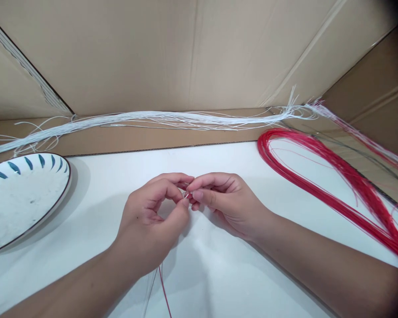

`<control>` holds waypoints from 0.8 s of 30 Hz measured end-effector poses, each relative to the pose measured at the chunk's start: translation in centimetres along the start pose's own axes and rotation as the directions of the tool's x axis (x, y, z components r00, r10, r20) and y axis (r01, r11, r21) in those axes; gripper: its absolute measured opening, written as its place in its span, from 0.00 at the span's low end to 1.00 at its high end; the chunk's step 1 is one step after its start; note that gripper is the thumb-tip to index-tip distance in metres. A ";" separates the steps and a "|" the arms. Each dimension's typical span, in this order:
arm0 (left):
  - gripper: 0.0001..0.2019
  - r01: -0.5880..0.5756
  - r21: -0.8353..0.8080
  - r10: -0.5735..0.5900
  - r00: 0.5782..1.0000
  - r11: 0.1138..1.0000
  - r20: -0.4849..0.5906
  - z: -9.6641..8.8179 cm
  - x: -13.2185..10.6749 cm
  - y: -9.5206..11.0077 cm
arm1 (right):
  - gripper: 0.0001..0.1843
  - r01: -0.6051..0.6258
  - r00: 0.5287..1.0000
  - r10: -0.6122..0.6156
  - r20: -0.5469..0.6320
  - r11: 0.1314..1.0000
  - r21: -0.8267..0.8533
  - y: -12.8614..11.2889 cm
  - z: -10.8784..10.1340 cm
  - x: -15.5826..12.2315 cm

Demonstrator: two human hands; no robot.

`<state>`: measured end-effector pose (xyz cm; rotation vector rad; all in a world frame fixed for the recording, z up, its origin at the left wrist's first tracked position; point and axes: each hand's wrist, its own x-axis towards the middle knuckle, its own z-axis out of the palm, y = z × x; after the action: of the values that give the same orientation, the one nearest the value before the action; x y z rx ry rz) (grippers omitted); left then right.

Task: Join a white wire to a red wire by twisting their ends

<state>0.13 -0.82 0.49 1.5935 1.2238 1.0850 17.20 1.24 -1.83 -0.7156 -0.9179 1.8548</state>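
Both hands meet over the white tabletop, fingertips touching. My left hand (155,212) is closed in a pinch on thin cords, a bit of red and white showing between thumb and forefinger. Below that hand, a red cord (164,289) and pale cords (150,289) trail down toward the near edge of the view. My right hand (223,198) pinches at the same small spot, thumb against forefinger. How the cords cross or join there is mostly hidden by the fingers.
A white plate (23,207) with blue leaf marks stands at left. A long bundle of white cords (172,117) lies on cardboard along the back. A looped bundle of red cords (301,185) lies at right. Cardboard walls (135,53) rise behind and at the right.
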 end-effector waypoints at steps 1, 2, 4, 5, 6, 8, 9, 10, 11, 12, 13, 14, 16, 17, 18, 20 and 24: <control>0.08 0.012 0.006 -0.012 1.000 1.000 -0.004 0.0 0.0 0.0 | 0.04 -0.005 1.000 0.005 -0.003 1.000 -0.005 0.0 0.0 0.0; 0.08 0.022 0.011 -0.022 1.000 1.000 -0.008 0.0 0.0 0.0 | 0.04 -0.006 1.000 0.006 -0.005 1.000 -0.009 0.0 0.0 0.0; 0.08 0.028 0.019 -0.027 0.999 0.999 -0.017 0.1 0.0 0.0 | 0.04 -0.003 1.000 0.003 -0.003 1.000 -0.016 0.0 0.0 0.0; 0.08 0.021 0.022 -0.021 1.000 1.000 -0.019 0.1 0.0 0.0 | 0.04 0.000 1.000 0.000 0.004 1.000 -0.018 0.0 0.0 0.0; 0.08 0.012 0.026 -0.012 1.000 1.000 -0.017 0.1 0.0 0.0 | 0.04 0.003 1.000 -0.003 0.012 1.000 -0.019 0.0 0.0 0.0; 0.07 -0.003 0.027 0.003 1.000 1.000 -0.013 0.1 0.0 0.0 | 0.03 0.005 1.000 -0.005 0.027 1.000 -0.019 0.0 0.0 0.1; 0.08 -0.008 0.026 0.009 1.000 1.000 -0.014 0.1 0.0 0.0 | 0.03 0.004 1.000 -0.004 0.031 1.000 -0.017 0.0 0.0 0.1; 0.08 -0.014 0.025 0.015 1.000 1.000 -0.012 0.1 0.0 0.0 | 0.03 0.001 0.999 -0.001 0.032 1.000 -0.015 -0.1 -0.1 0.0; 0.08 -0.021 0.026 0.021 1.000 0.999 -0.012 0.1 0.0 0.0 | 0.04 -0.002 1.000 0.003 0.031 1.000 -0.011 -0.1 -0.1 0.0; 0.08 -0.028 0.026 0.029 1.000 0.999 -0.012 0.2 0.0 0.0 | 0.04 -0.007 1.000 0.007 0.027 1.000 -0.008 -0.1 -0.1 0.0; 0.08 -0.039 0.027 0.039 0.999 0.999 -0.011 0.2 0.0 0.0 | 0.04 -0.012 1.000 0.012 0.025 1.000 -0.007 -0.1 0.0 0.0; 0.08 -0.050 0.027 0.051 0.999 0.998 -0.013 0.2 0.0 -0.1 | 0.04 -0.016 1.000 0.016 0.023 1.000 -0.007 -0.1 0.0 0.0; 0.08 -0.068 0.024 0.069 0.998 0.997 -0.015 0.3 0.0 -0.1 | 0.04 -0.015 1.000 0.015 0.022 1.000 -0.006 -0.2 0.1 0.0; 0.08 -0.075 0.023 0.076 0.997 0.997 -0.013 0.3 0.0 -0.1 | 0.04 -0.013 1.000 0.014 0.022 1.000 -0.006 -0.2 0.1 0.0; 0.08 -0.083 0.021 0.084 0.996 0.996 -0.012 0.3 0.0 -0.1 | 0.04 -0.012 1.000 0.012 0.024 1.000 -0.006 -0.2 0.1 0.0; 0.08 -0.092 0.022 0.092 0.996 0.996 -0.008 0.3 0.0 -0.2 | 0.04 -0.008 1.000 0.008 0.025 1.000 -0.007 -0.2 0.1 0.0; 0.09 -0.092 0.024 0.092 0.996 0.995 -0.005 0.3 -0.1 -0.2 | 0.03 -0.002 1.000 0.003 0.022 1.000 -0.013 -0.2 0.0 0.0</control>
<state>0.41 -0.88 0.23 1.6803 1.1808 1.1377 17.24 1.30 -1.69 -0.7054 -0.9449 1.8639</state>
